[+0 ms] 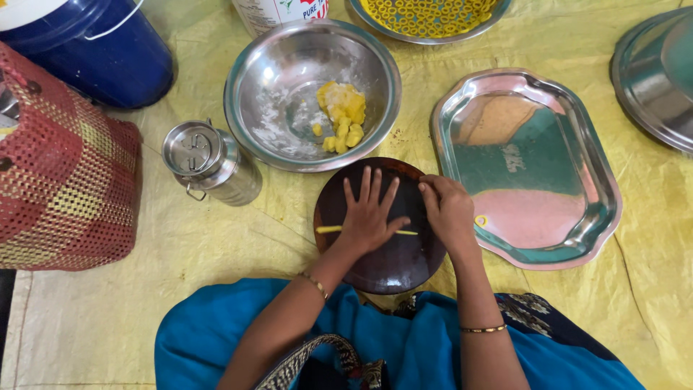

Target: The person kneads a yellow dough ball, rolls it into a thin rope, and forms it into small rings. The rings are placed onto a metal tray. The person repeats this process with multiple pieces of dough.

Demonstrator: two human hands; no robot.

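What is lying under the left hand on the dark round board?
A thin yellow strip of dough lies under the left hand on the dark round board. Only its two ends show; the palm covers its middle.

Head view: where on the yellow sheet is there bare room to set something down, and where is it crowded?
Bare sheet lies between the woven basket, the small steel can and the dark round board. The oval steel tray holds only one small yellow ring. It is crowded around the board, where the left hand and right hand work below the steel bowl.
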